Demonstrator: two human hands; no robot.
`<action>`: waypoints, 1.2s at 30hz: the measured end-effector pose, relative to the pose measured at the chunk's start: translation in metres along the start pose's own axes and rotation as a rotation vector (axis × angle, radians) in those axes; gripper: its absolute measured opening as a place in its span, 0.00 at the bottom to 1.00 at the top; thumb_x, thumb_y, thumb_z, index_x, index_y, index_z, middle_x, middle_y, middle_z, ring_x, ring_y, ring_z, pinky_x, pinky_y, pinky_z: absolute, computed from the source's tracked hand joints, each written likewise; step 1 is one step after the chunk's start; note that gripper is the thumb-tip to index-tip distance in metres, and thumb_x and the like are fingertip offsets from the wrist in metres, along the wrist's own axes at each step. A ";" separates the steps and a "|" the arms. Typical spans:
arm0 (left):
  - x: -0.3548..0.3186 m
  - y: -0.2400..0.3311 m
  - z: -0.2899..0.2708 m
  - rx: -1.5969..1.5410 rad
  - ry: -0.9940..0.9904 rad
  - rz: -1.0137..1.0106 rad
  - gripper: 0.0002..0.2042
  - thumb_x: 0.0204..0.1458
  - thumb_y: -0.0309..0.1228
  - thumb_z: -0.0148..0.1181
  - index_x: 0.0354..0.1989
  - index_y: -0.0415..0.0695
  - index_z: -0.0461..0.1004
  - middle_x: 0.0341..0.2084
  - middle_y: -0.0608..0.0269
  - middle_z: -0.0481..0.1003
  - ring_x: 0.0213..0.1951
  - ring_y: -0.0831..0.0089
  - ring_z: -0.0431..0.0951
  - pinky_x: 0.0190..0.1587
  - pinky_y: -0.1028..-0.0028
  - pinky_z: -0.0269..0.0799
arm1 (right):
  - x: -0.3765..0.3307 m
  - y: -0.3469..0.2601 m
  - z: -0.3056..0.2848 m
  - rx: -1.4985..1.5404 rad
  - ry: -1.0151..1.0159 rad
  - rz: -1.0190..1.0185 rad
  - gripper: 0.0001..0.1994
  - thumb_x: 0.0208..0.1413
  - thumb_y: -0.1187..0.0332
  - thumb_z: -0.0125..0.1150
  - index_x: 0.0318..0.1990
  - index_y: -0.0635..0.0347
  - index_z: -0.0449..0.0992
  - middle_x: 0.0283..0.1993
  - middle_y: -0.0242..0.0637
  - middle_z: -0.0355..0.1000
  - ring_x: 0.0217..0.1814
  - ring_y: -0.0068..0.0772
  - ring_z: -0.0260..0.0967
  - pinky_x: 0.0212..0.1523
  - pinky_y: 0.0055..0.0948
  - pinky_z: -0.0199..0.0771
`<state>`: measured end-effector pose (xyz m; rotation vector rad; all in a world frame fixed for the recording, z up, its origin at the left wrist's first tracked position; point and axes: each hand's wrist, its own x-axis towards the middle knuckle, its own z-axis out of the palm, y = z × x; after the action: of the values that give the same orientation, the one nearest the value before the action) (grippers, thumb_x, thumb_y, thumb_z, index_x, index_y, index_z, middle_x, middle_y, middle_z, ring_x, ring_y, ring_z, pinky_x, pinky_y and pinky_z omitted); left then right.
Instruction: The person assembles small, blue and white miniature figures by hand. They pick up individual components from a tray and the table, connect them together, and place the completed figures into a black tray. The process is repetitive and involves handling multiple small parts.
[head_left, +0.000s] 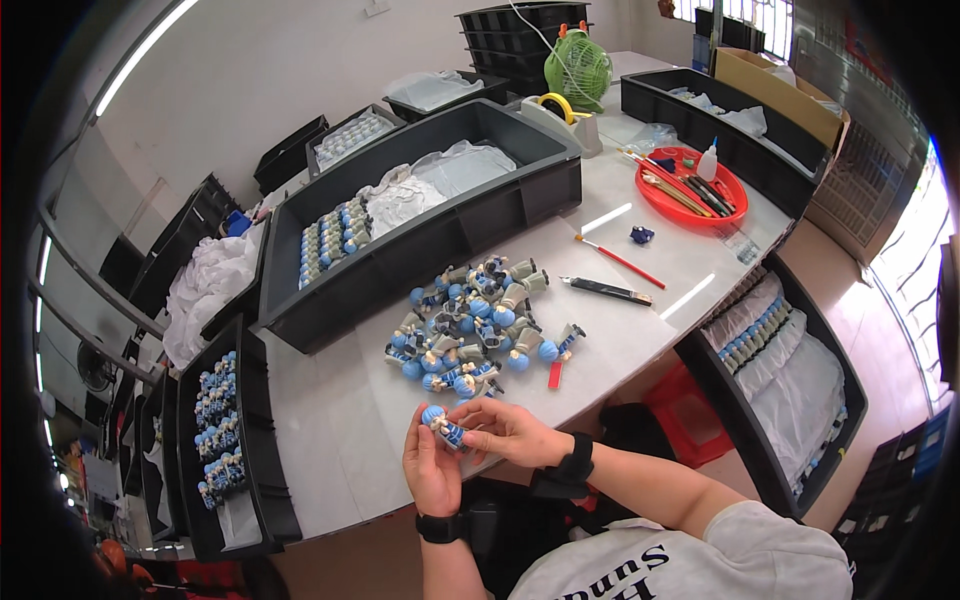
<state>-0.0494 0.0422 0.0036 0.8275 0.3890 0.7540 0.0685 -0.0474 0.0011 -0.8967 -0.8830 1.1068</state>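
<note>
A white table point(340, 450) is spread across the middle of the frame, its front edge running from lower left up toward the right. Its back half is taken up by a large bin point(430, 245), by whose front wall the reach toward the upper left is bounded. Past the front edge, a side bin point(268, 440) is set at lower left and another, the right bin point(745, 440), at lower right.

The left forearm is raised almost upright from the lower edge; the right is brought in slantwise from lower right. Both wrists are banded in black. A loose pile point(455, 325) of figurines lies just above the hands, near the centre. A red tray point(665, 207) is placed at upper right, and bare tabletop is left between it and the pile, crossed by a black tool point(608, 290) and a brush point(620, 262).

The left hand point(435, 470) is held fingers up, the right hand point(508, 432) with fingers bent. One figurine point(447, 428) is grasped between them at lower centre, tilted, blue head toward upper left.
</note>
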 end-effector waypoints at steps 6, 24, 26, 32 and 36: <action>0.000 -0.001 -0.002 -0.002 -0.017 0.012 0.16 0.56 0.33 0.44 0.52 0.41 0.60 0.40 0.61 0.69 0.39 0.75 0.70 0.35 0.76 0.67 | 0.000 0.000 0.000 0.000 -0.002 -0.015 0.18 0.55 0.70 0.50 0.52 0.62 0.59 0.44 0.39 0.66 0.39 0.22 0.65 0.35 0.21 0.71; 0.001 0.000 -0.003 -0.043 -0.008 -0.023 0.15 0.57 0.32 0.40 0.52 0.41 0.60 0.37 0.65 0.70 0.37 0.77 0.70 0.35 0.77 0.68 | 0.001 -0.001 0.004 0.039 0.025 0.003 0.16 0.55 0.70 0.49 0.51 0.61 0.60 0.42 0.38 0.67 0.41 0.26 0.67 0.35 0.24 0.72; 0.001 0.000 -0.008 -0.040 -0.027 -0.021 0.16 0.57 0.32 0.40 0.52 0.41 0.60 0.38 0.63 0.70 0.39 0.75 0.71 0.38 0.75 0.69 | 0.001 -0.002 0.006 0.021 0.029 0.001 0.15 0.55 0.71 0.48 0.51 0.62 0.60 0.42 0.39 0.67 0.40 0.28 0.68 0.35 0.24 0.71; 0.002 -0.002 -0.006 -0.071 -0.044 -0.027 0.15 0.57 0.32 0.40 0.52 0.42 0.61 0.36 0.62 0.71 0.37 0.76 0.71 0.35 0.76 0.69 | 0.000 -0.007 0.007 -0.007 0.031 -0.003 0.17 0.54 0.71 0.50 0.51 0.63 0.59 0.43 0.42 0.66 0.40 0.28 0.68 0.35 0.23 0.72; 0.004 -0.003 -0.007 -0.079 -0.049 -0.026 0.15 0.57 0.33 0.40 0.51 0.42 0.61 0.35 0.63 0.71 0.35 0.77 0.71 0.33 0.78 0.68 | 0.001 -0.008 0.007 -0.031 0.043 0.004 0.17 0.54 0.72 0.50 0.51 0.63 0.59 0.43 0.42 0.66 0.40 0.27 0.68 0.35 0.24 0.72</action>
<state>-0.0493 0.0471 -0.0031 0.7639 0.3238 0.7196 0.0651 -0.0473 0.0107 -0.9451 -0.8646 1.0763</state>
